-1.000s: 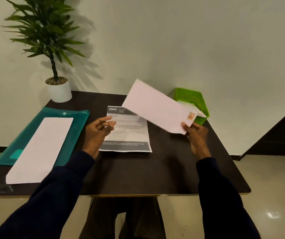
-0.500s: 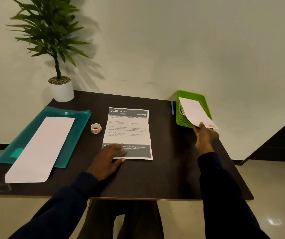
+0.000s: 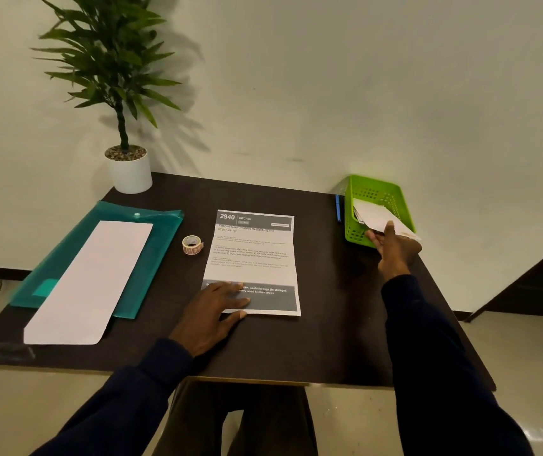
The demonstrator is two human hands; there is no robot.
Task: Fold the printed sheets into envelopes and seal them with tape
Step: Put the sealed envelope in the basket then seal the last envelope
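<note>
A printed sheet (image 3: 253,258) headed "2940 KITCHEN" lies flat in the middle of the dark table (image 3: 329,340), with faint fold creases. My left hand (image 3: 212,315) rests flat on its lower left corner, fingers straight. My right hand (image 3: 393,246) holds a white sealed envelope (image 3: 375,216) at its near end, the envelope lying in the green basket (image 3: 378,195) at the right. A small roll of tape (image 3: 192,245) stands left of the sheet. A long blank white envelope (image 3: 90,281) lies on a teal folder (image 3: 161,245) at the left.
A potted plant in a white pot (image 3: 131,172) stands at the table's back left corner against the wall. A blue pen (image 3: 338,209) lies just left of the basket. A clear plastic scrap (image 3: 7,352) sits at the near left corner.
My right hand carried the envelope from above the sheet to the right and lowered it into the green basket. My left hand came down flat on the sheet's lower corner.
</note>
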